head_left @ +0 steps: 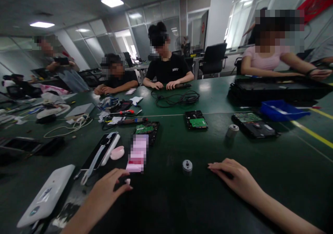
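Observation:
My left hand [112,185] is over the table at the lower left, its thumb and fingers apart. In the gap between them shows a small whitish-pink piece, perhaps an earbud [127,181]; I cannot tell whether the hand touches it. Just beyond lie a phone [137,154] with a pink, blurred screen and a rounded pink case [117,153]. My right hand [234,173] rests low at the right, thumb and fingertips drawn together, with nothing visible between them. Left of those fingertips, not touching, a short metal cylinder [187,166] with a small hub on top stands upright.
A second metal cylinder [232,130], hard drives [196,120] with green boards, and a blue tray [283,110] are farther back. A white power bank [48,196] and a strapped device [101,150] lie left. Across the green table [166,199], several people sit near cables [177,98] and a black case [281,90].

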Tool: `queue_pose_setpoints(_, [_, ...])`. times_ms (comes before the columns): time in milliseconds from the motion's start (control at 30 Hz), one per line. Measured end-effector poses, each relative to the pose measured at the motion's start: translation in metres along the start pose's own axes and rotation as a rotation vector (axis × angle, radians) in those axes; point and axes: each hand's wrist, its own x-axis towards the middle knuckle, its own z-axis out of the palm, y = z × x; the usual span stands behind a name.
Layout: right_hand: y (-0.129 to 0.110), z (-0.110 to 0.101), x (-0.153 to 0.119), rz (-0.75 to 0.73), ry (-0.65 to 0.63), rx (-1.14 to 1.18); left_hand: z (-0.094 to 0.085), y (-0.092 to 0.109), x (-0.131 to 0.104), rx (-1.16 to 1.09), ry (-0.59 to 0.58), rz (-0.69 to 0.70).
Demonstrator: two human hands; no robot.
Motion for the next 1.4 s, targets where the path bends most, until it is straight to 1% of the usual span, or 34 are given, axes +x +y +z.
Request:
queue_pose_setpoints(67, [0.000,0.000,0.000,-0.006,0.001,0.004,0.015,0.003,-0.005,-0.043,0.049,0.043])
queue_pose_setpoints(133, [-0.001,-0.001,0.001,-0.009,0.003,-0.001,0.024,0.003,-0.006,-0.061,0.117,0.088])
queue_pose_setpoints(233, [-0.001,-0.001,0.001,-0.009,-0.002,-0.012,0.029,0.000,-0.008,-0.055,0.196,0.132])
queue_pose_setpoints(400, [0.000,-0.001,0.001,-0.003,-0.001,-0.017,0.037,-0.010,-0.018,0.053,0.292,0.130])
queue_pose_setpoints(467, [0.000,-0.001,0.001,-0.003,0.004,-0.019,0.041,-0.011,-0.022,0.103,0.312,0.177])
queue_pose_setpoints(533, [0.000,0.000,0.001,-0.001,0.000,-0.016,0.042,-0.009,-0.025,0.125,0.316,0.263])
queue_pose_setpoints(600, [0.000,0.000,0.000,0.004,-0.005,-0.015,0.037,-0.008,-0.023,0.115,0.291,0.350])
queue_pose_setpoints(633, [0.000,-0.001,0.001,0.007,-0.004,-0.014,0.031,-0.009,-0.020,0.104,0.276,0.376])
queue_pose_setpoints(700, [-0.001,-0.001,0.001,0.010,0.001,-0.010,0.015,-0.014,-0.008,0.078,0.260,0.374])
queue_pose_setpoints(767, [-0.002,-0.001,0.001,0.005,0.002,-0.008,-0.007,-0.023,0.011,0.069,0.264,0.250])
queue_pose_setpoints(833, [-0.002,-0.002,0.002,-0.005,0.007,-0.013,-0.029,-0.034,0.034,0.063,0.269,0.060])
queue_pose_setpoints(867, [-0.003,-0.002,0.002,-0.010,0.013,-0.018,-0.039,-0.039,0.046,0.042,0.239,0.000])
queue_pose_setpoints(933, [-0.002,-0.002,0.002,-0.016,0.020,-0.026,-0.053,-0.045,0.068,-0.041,0.094,-0.009])
queue_pose_setpoints(967, [-0.002,-0.002,0.002,-0.018,0.020,-0.027,-0.057,-0.047,0.077,-0.050,0.066,-0.007])
queue_pose_setpoints(1033, [-0.001,-0.001,0.001,-0.018,0.008,-0.028,-0.061,-0.048,0.089,-0.061,0.013,0.000])
queue_pose_setpoints(1100, [0.001,0.000,0.001,-0.009,-0.006,-0.024,-0.060,-0.048,0.096,-0.061,-0.023,-0.001])
queue_pose_setpoints(1267, [0.001,0.000,0.000,0.007,-0.013,-0.009,-0.058,-0.051,0.101,-0.058,-0.117,0.005])
queue_pose_setpoints(1400, [0.001,0.000,-0.001,0.003,-0.013,-0.008,-0.056,-0.058,0.104,-0.021,-0.137,0.022])
